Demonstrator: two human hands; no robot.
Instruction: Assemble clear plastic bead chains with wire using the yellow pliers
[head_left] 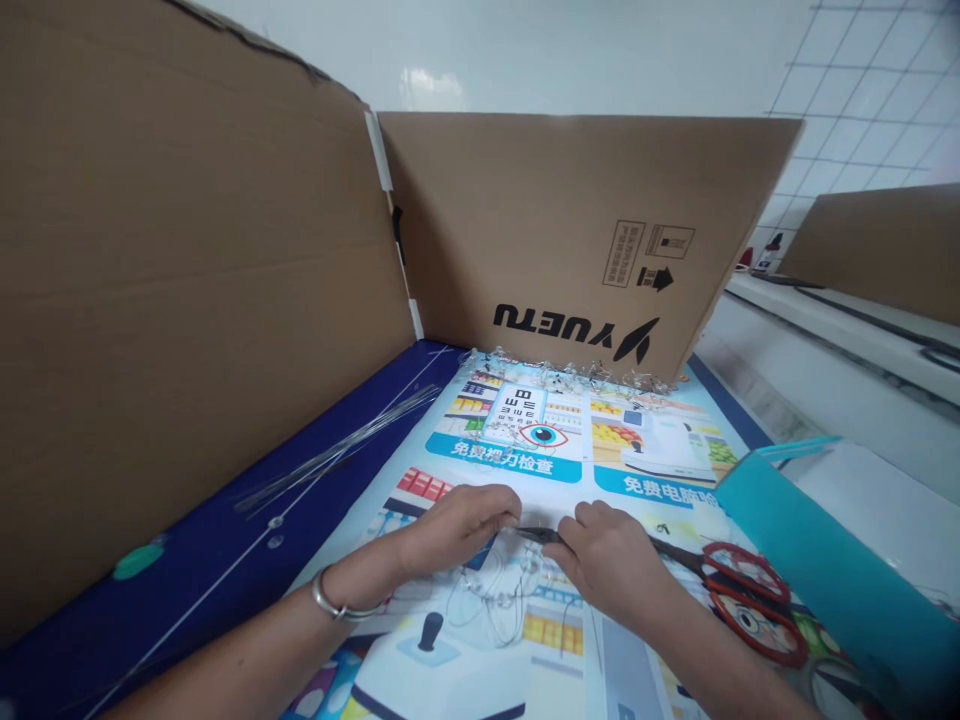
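Observation:
My left hand, with a silver bangle on its wrist, pinches something too small to make out, probably thin wire. Fingers of my right hand wrap round a dark pointed tool, whose tip meets the left fingertips. Below both hands, thin wire loops with clear beads lie on the printed sheet. Red-handled scissors rest just right of my right hand, their blades partly hidden behind it.
Cardboard panels stand at the left and back. Beaded wire pieces line the back panel's foot. Long thin wires lie on the blue surface at left. A teal box sits at right.

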